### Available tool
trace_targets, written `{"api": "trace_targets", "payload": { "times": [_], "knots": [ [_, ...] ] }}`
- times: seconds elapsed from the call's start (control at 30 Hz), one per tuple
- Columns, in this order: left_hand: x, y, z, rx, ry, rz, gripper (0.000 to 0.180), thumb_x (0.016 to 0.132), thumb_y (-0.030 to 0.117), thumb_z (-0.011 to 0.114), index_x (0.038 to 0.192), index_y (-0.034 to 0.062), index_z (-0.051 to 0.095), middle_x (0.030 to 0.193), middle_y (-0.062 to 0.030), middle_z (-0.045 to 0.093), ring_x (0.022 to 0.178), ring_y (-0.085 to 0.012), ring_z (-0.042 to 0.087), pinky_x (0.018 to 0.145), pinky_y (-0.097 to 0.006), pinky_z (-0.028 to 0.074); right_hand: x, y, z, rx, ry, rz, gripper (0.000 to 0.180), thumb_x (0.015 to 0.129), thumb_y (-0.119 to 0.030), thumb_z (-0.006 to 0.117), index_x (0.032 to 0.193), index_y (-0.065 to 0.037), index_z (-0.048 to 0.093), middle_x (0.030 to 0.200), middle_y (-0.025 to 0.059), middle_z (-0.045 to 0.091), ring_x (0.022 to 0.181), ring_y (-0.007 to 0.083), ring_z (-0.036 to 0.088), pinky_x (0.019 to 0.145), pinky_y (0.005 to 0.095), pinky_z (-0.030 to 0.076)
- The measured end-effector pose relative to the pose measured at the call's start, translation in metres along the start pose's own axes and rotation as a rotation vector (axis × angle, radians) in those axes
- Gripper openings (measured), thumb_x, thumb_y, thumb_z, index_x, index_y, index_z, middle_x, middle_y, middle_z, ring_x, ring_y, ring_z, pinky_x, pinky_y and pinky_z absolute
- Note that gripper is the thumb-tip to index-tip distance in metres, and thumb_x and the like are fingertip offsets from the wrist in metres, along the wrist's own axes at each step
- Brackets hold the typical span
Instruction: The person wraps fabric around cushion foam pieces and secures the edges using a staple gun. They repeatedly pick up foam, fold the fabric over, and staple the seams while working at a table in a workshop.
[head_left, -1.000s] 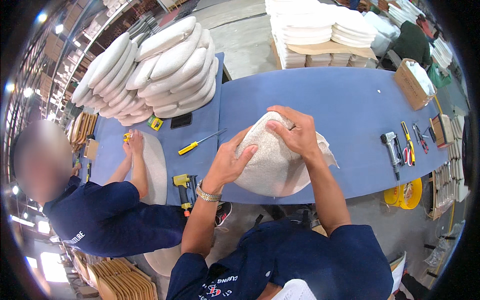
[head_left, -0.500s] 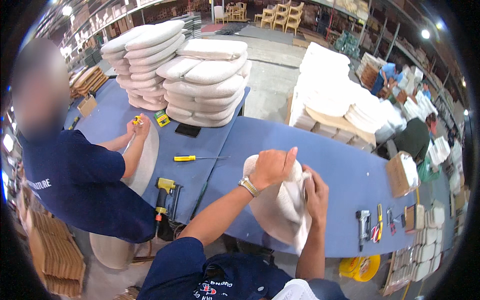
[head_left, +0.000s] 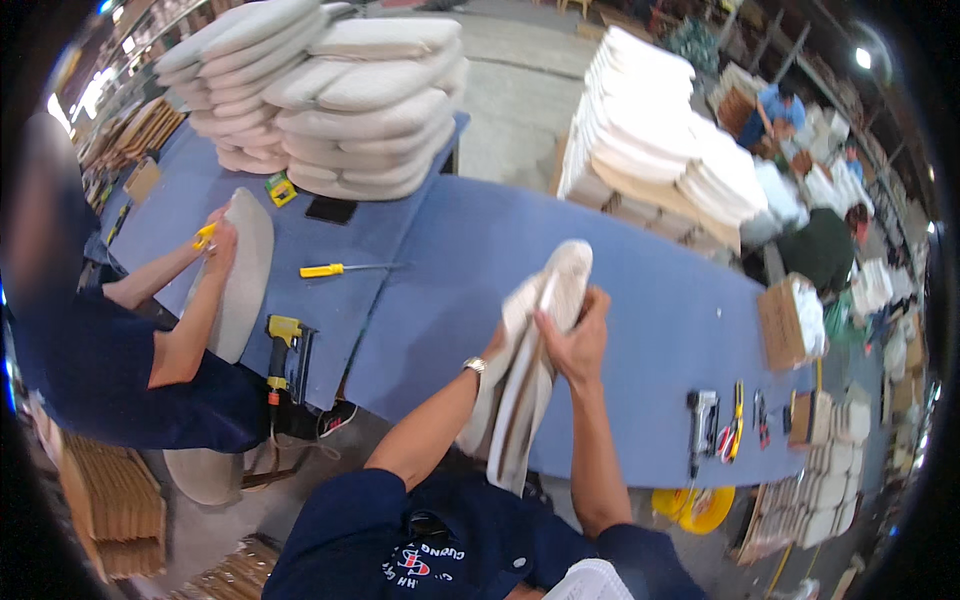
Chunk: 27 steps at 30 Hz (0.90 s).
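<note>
Box: cardboard [head_left: 776, 322], one, white stuff [head_left: 811, 316] rising out of it.
Bucket: yellow [head_left: 717, 510], one, round, contents too small to tell.
Pad: one [head_left: 566, 275], in front of me, over the near edge of my blue table [head_left: 660, 300]; beige, textured cloth, rounded top, seen narrow side on.
My right hand [head_left: 580, 345]: clamped on the pad, thumb along its face.
My left hand [head_left: 496, 342]: against the pad, fingers hidden; I cannot tell its grip.
Guns: two, one yellow-black [head_left: 287, 345], one silver [head_left: 703, 420].
Screwdriver: one [head_left: 322, 271], yellow-handled.
Cushions: two piles [head_left: 365, 110], plump, rounded.
</note>
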<state>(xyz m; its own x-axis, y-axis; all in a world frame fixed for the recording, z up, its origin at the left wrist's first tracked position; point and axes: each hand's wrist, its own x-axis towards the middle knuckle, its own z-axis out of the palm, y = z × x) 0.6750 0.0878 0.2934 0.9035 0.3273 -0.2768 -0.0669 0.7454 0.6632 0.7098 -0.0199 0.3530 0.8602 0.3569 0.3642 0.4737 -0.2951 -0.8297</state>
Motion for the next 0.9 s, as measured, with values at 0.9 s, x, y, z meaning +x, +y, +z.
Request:
{"api": "trace_targets", "payload": {
  "times": [0.9],
  "knots": [
    [0.121, -0.004, 0.036, 0.693, 0.047, 0.042, 0.034, 0.106, 0.013, 0.054, 0.134, -0.0002, 0.065, 0.129, -0.0107, 0.069, 0.112, -0.0146, 0.064, 0.098, -0.03, 0.053, 0.114, 0.127, -0.038, -0.263, -0.544, 0.192, 0.065, 0.083, -0.027, 0.072, 0.14, -0.012, 0.045, 0.12, 0.0239, 0.066, 0.102, 0.045, 0.068, 0.084, 0.0531, 0.054]
  ]
}}
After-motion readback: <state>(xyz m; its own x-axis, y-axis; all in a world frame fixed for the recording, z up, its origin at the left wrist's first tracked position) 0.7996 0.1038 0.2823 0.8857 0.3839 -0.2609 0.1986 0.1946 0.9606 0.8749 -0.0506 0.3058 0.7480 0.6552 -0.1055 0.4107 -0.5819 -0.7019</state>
